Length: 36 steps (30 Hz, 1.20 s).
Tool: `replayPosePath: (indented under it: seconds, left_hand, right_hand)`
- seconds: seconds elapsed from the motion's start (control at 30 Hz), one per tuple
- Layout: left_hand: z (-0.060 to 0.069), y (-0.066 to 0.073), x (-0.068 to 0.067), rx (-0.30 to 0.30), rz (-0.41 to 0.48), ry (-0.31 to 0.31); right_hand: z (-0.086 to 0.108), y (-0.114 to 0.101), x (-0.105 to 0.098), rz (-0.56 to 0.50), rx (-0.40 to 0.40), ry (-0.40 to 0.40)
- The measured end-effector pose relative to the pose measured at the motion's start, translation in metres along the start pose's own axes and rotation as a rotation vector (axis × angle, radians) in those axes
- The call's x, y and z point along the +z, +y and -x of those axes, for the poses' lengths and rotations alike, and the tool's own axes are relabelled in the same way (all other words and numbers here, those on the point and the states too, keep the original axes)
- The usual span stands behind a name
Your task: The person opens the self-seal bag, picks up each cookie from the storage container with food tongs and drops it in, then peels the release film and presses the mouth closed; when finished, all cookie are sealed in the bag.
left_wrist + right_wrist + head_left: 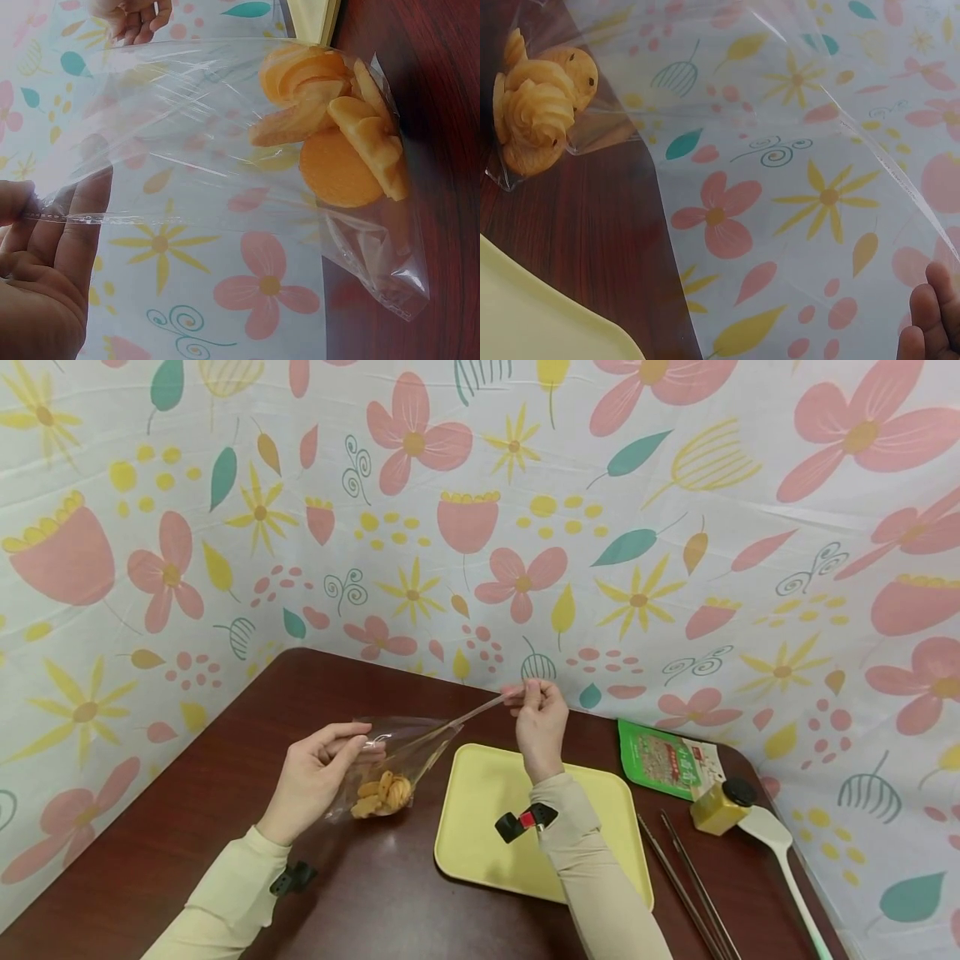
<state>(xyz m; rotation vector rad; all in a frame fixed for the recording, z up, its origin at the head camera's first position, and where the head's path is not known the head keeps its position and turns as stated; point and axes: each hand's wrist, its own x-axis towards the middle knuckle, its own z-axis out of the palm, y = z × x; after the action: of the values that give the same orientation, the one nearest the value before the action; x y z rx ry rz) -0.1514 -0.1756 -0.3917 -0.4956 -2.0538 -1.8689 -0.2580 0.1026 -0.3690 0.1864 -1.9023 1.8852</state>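
Observation:
A clear plastic bag (pixel 408 745) with several yellow-orange cookies (pixel 382 795) at its bottom hangs between my hands, over the table left of the tray. My left hand (pixel 318 772) pinches one edge of the bag between thumb and fingers; the left wrist view shows the thumb (pixel 13 201) on the film. Out to the right, my right hand (pixel 542 722) pinches the far end of the bag's edge, which stretches taut in a narrow line. Only some right fingertips (pixel 924 311) show in the right wrist view, so that grip is partly hidden there.
A yellow tray (pixel 480 810) lies under my right forearm. Farther right are a green snack packet (pixel 660 760), a yellow jar with black lid (pixel 722 807), metal tongs (pixel 693 893) and a white spatula (pixel 776 839). A flowered cloth (pixel 480 527) hangs behind the brown table (pixel 225 752).

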Motion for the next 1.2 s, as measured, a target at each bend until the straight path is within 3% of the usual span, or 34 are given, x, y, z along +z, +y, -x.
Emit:
replayPosePath:
  seconds: [0.73, 1.0, 1.2]
  left_hand:
    - [0.001, -0.002, -0.003, -0.001, -0.057, 0.019]
    - [0.001, -0.002, -0.003, -0.003, -0.056, 0.022]
    - [0.002, -0.002, -0.004, -0.002, -0.047, 0.017]
  right_hand:
    - [-0.01, 0.011, -0.015, 0.034, 0.02, 0.1]
    - [-0.004, -0.013, -0.016, 0.045, 0.093, 0.094]
    - [-0.011, 0.01, -0.02, 0.031, 0.111, 0.106]
